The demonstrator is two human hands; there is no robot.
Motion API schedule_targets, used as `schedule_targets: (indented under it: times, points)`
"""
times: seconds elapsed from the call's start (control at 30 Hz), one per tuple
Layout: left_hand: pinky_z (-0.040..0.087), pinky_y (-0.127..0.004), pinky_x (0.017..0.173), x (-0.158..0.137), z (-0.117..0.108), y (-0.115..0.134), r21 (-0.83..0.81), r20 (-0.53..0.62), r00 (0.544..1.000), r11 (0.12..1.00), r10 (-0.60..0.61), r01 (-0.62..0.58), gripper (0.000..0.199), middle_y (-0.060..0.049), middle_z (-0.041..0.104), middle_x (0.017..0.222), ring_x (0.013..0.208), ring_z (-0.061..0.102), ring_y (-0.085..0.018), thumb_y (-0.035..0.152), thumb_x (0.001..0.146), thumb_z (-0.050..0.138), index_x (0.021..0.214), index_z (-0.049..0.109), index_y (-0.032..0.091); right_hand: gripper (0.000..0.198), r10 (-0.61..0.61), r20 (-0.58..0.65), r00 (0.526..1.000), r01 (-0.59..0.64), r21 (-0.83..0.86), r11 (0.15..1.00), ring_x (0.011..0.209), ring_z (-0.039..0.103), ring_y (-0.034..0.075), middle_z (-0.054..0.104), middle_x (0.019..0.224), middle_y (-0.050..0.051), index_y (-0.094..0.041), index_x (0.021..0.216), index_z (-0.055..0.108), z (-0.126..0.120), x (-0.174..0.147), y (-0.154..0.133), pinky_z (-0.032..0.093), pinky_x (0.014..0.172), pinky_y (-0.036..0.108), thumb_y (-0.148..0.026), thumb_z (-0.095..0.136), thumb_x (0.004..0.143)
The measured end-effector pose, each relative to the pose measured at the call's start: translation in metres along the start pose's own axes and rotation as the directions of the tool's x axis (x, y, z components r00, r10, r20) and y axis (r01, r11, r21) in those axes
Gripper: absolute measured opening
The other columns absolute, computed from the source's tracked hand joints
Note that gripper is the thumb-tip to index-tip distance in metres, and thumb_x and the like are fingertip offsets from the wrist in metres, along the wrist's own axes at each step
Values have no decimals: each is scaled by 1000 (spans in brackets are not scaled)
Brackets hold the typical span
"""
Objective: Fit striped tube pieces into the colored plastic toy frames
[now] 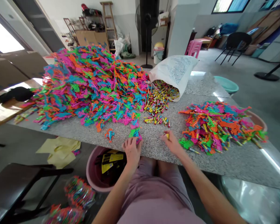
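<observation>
My left hand (132, 151) is at the table's near edge, its fingers bent and closed on a small magenta plastic piece (139, 139), partly hidden by the fingers. Just beyond lie a green plastic piece (132, 133) and other bright pieces. My right hand (172, 144) pinches a small yellow tube (167, 136) above the stone tabletop. Ahead of it, many small yellow-and-red tubes (157, 101) spill from a white sack (174, 71). To its right sits a heap of plastic pieces (212, 124), several with tubes attached.
A large mound of bright plastic pieces (91, 84) covers the table's left and back. Below the edge stands a pink tub (91, 174) with black-and-yellow packaging. A dark stool (11, 183) and filled clear bags (80, 191) are at lower left. A standing fan (147, 37) is behind.
</observation>
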State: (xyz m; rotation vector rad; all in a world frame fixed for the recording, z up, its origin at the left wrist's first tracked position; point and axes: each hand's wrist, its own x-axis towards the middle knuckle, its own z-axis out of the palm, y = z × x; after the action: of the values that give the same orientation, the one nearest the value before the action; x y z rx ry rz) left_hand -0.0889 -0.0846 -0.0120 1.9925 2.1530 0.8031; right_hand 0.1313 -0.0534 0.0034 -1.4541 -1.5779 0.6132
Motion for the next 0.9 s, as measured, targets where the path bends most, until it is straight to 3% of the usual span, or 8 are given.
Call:
schedule_targets:
  times: [0.17,0.33,0.4,0.5,0.57,0.63,0.77,0.9]
  points:
    - [42,-48,88,26,1,3,-19,-7,988,988,-154,154,51,-18,55,108,106,54,-34,46,77,64,113,54,12,5,113,181,977,-149,195,969,76,61,23,63,73,1,-29,74,61,72,-8,-23,49,71,38,-25,60,78]
    - [49,-39,80,27,10,1,-444,18,971,868,-239,222,64,-16,49,116,87,62,-22,21,63,78,119,47,14,9,176,221,959,-242,318,917,74,61,22,65,78,4,-24,84,64,88,-6,-28,51,71,37,-29,59,79]
    - [51,-35,74,22,14,3,-672,88,919,658,-385,341,64,-11,54,109,74,62,-16,19,58,81,113,48,16,18,213,249,945,-300,393,869,68,62,19,66,77,4,-22,91,62,90,-8,-29,52,64,34,-36,55,83]
    - [51,-28,70,17,13,11,-881,277,801,193,-532,433,53,-3,60,90,67,61,-10,18,53,84,96,53,16,29,255,267,929,-359,497,790,67,63,17,66,77,3,-19,96,58,88,-10,-33,53,62,31,-45,51,85]
    - [50,-24,70,17,7,18,-877,451,762,-71,-464,475,43,-2,64,83,67,61,-10,16,52,83,87,58,14,34,281,239,929,-368,549,750,71,64,17,66,82,3,-19,97,57,80,-10,-37,54,64,31,-50,51,84]
    - [50,-25,67,18,-2,27,-800,599,733,-213,-323,561,35,-4,67,79,66,61,-11,15,53,82,82,62,12,37,310,192,931,-362,600,714,77,63,17,66,86,4,-19,95,58,68,-9,-42,54,66,30,-52,56,80]
    - [50,-24,63,19,-19,48,-714,695,706,-249,-134,655,33,-4,70,78,64,62,-12,14,53,83,83,69,12,33,256,162,953,-301,602,740,78,62,17,66,87,4,-19,92,64,40,-14,-50,53,70,29,-49,62,78]
    - [51,-23,71,15,-30,63,-799,592,799,-207,-103,565,29,-1,71,82,72,64,-11,24,62,82,87,71,15,29,165,153,974,-220,499,838,77,62,17,68,87,5,-18,95,67,17,-22,-57,52,72,30,-43,59,83]
